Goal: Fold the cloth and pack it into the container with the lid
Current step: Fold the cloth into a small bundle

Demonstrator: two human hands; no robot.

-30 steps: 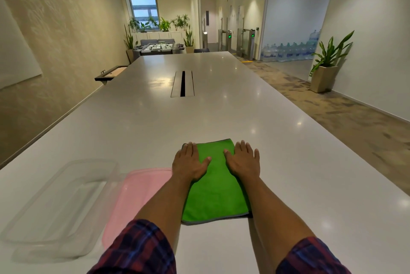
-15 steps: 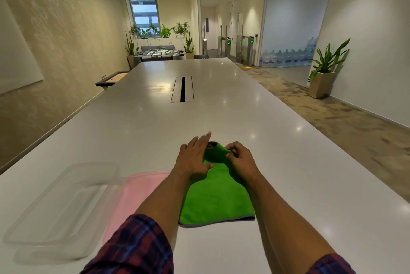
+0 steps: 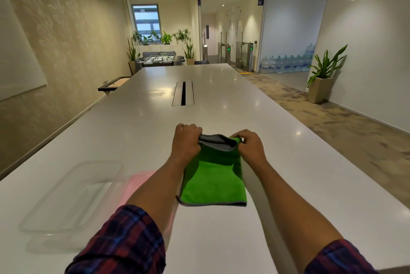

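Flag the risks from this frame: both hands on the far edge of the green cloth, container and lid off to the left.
1. Left hand and right hand each grip one far corner of the green cloth; a slipped corner would likely skew the fold.
2. The near edge lies free on the table, so pulling back may drag it instead of creasing.
3. The left forearm crosses over the pink lid beside the clear container; a sweep could nudge either.
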